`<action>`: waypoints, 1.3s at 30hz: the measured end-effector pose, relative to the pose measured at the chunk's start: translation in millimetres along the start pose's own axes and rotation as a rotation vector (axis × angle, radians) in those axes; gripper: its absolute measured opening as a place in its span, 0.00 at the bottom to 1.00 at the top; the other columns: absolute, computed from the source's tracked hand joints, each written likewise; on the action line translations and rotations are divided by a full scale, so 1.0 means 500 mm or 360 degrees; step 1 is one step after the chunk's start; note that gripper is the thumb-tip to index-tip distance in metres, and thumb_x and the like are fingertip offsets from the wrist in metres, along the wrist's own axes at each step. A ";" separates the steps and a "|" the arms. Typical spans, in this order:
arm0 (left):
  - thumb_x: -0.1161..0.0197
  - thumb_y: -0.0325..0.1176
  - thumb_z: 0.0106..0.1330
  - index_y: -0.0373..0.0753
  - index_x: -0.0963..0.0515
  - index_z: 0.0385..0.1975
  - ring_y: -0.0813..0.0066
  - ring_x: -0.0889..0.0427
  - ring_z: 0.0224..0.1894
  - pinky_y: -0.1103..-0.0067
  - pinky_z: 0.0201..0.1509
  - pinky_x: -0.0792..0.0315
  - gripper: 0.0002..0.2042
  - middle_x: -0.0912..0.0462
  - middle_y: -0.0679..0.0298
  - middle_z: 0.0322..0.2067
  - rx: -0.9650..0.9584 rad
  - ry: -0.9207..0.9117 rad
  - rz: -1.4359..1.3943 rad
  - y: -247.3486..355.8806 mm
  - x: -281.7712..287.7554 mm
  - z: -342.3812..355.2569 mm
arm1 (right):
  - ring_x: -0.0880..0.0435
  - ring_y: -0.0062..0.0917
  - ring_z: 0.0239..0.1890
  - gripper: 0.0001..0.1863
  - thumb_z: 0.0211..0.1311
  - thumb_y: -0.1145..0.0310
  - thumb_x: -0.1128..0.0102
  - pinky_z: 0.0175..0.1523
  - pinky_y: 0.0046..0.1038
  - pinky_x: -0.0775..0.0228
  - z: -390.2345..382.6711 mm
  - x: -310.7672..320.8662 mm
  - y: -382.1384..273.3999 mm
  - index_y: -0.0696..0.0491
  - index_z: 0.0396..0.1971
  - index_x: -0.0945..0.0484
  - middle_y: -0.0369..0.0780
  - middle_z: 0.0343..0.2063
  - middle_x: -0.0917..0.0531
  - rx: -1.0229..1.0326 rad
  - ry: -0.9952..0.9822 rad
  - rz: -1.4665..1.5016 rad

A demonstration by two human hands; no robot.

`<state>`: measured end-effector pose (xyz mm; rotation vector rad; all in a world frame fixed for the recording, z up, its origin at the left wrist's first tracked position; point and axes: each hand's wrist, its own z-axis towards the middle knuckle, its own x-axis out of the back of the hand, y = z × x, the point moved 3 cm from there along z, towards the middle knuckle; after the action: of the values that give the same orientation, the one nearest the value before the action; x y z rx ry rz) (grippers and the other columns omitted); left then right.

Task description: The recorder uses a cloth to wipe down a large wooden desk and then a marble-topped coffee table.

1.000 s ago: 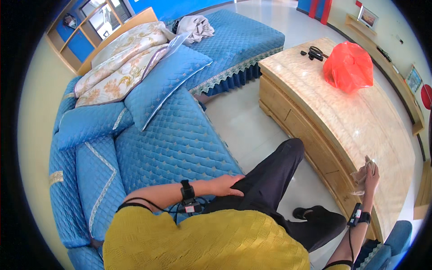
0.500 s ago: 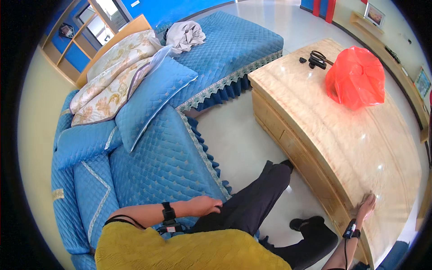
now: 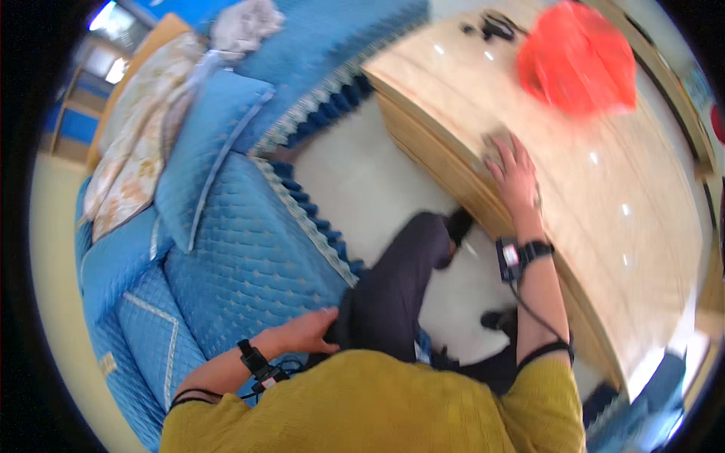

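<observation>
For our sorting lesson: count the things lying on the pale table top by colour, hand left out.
Red: 1, the red bag
Black: 1, the black corded item
Beige: 1, the cloth under the right hand
Total: 3

Glossy beige table [image 3: 604, 226]: red bag [image 3: 578, 64], black item [image 3: 495, 26] at far end, cloth [image 3: 498, 147] near edge.

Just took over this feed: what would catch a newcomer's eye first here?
The bright red plastic bag on the far end of the glossy beige table stands out most. Next, the right hand pressed flat on a cloth near the table's edge. The quilted blue sofa fills the left, where the left hand rests.
</observation>
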<state>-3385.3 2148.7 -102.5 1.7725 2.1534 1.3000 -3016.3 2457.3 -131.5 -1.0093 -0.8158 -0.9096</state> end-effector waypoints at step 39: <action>0.38 0.29 0.52 0.40 0.21 0.28 0.61 0.20 0.40 0.67 0.54 0.31 0.05 0.17 0.61 0.33 -0.1088 0.0893 0.0589 0.313 0.159 0.452 | 0.41 0.36 0.67 0.25 0.63 0.46 0.50 0.68 0.49 0.52 -0.261 0.160 0.200 0.32 0.60 0.31 0.39 0.63 0.35 -0.0389 0.0038 -0.0281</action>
<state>-3170.3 2336.9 -114.3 1.6538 1.2558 2.4793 -2875.3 2341.2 -136.3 -1.1477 -0.7952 -1.1921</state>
